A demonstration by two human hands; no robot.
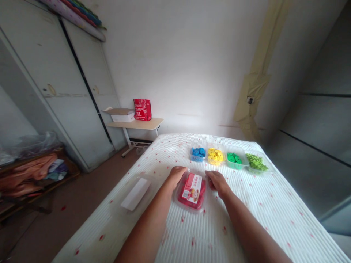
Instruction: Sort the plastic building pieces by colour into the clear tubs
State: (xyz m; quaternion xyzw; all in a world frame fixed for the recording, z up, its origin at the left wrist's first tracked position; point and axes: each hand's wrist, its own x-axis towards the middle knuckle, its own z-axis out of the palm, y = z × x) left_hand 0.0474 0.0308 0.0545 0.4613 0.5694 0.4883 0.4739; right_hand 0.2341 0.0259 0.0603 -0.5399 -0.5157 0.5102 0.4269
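Note:
In front of me on the bed-like surface lies a clear plastic box [203, 209] with red pieces inside and a red-and-white label on top. My left hand [177, 176] has its fingers closed at the box's far left corner. At the far right corner, my right hand [216, 181] is curled, with its fingertips at the rim. Left of my left forearm is a clear plastic piece, perhaps a lid, bearing a white label [136, 194]. What the undersides of my fingers touch is hidden.
Beyond my hands stand clear tubs of blue pieces [197, 153], yellow pieces [215, 156], green pieces [234, 159] and light green pieces [256, 162]. A small table [148, 124] at the back left bears a white box [122, 116] and a red bag [142, 109].

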